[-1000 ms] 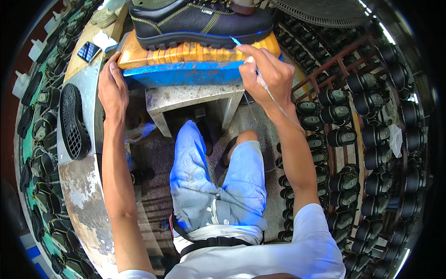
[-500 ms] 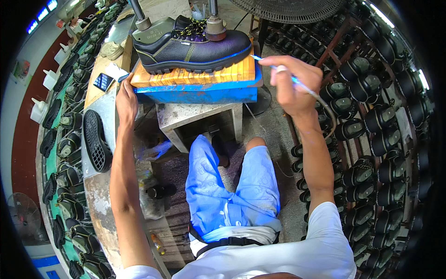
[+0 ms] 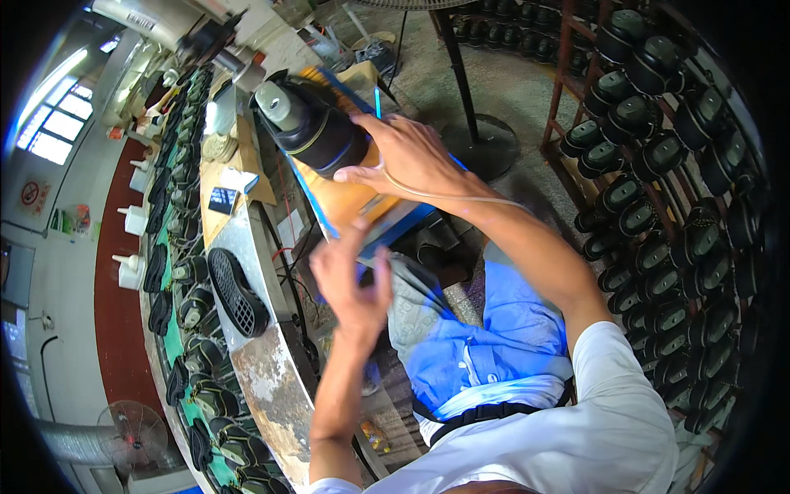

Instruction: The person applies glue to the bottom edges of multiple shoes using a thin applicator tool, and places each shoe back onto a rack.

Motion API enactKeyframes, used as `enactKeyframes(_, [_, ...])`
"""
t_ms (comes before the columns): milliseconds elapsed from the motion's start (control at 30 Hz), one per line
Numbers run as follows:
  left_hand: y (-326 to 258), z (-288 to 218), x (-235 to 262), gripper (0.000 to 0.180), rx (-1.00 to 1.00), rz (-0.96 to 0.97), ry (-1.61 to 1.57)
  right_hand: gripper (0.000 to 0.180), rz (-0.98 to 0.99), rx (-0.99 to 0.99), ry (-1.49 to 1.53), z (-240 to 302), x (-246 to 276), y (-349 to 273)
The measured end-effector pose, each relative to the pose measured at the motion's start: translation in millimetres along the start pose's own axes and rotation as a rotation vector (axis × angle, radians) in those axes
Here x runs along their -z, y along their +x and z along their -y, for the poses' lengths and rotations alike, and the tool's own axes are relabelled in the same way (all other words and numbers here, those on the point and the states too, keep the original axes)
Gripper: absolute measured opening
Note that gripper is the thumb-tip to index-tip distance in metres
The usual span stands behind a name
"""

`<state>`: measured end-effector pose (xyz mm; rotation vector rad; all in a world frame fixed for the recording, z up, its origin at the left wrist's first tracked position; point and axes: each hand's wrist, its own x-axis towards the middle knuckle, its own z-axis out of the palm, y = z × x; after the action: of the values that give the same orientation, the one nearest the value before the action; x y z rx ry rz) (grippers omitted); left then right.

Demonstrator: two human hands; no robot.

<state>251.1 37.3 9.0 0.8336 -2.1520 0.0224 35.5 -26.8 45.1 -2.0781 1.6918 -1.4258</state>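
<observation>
A black lace-up work shoe [image 3: 317, 132] with a grey-green last [image 3: 278, 107] in it sits on an orange slatted block on a blue base [image 3: 403, 224]. My right hand [image 3: 415, 160] reaches over to the shoe's near end, thumb and fingers against it. The same hand keeps a slim pen-like tool [image 3: 378, 100] with a blue-lit tip; a thin tube [image 3: 461, 198] runs from it along the forearm. My left hand [image 3: 354, 284] is raised just in front of the block, fingers apart, holding nothing and slightly blurred. Above the shoe's far side is a metal press head [image 3: 247, 70].
Left, a worn bench carries a black sole [image 3: 237, 292], a phone [image 3: 223, 200] and a pale roll [image 3: 219, 148]. Beyond it, shoes line a green conveyor [image 3: 197, 395], with white squeeze bottles [image 3: 132, 272]. Racks of shoes [image 3: 658, 272] fill the right; a fan stand [image 3: 473, 123] is ahead.
The press has come up off the shoe, and the shoe has turned on the block. My right hand moved left onto it. My left hand let go of the block's left side and moved right, nearer me.
</observation>
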Motion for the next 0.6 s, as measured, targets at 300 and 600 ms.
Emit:
enactKeyframes(300, [225.4,143.3,22.8,0.091,0.171,0.363,-0.225,0.106,0.008,-0.026,0.17,-72.5,-22.3,79.0])
enactKeyframes(600, [178.8,90.1,20.9,0.09,-0.091,-0.336,-0.027,0.089,0.118,-0.019,0.133,-49.3,-10.8,80.0])
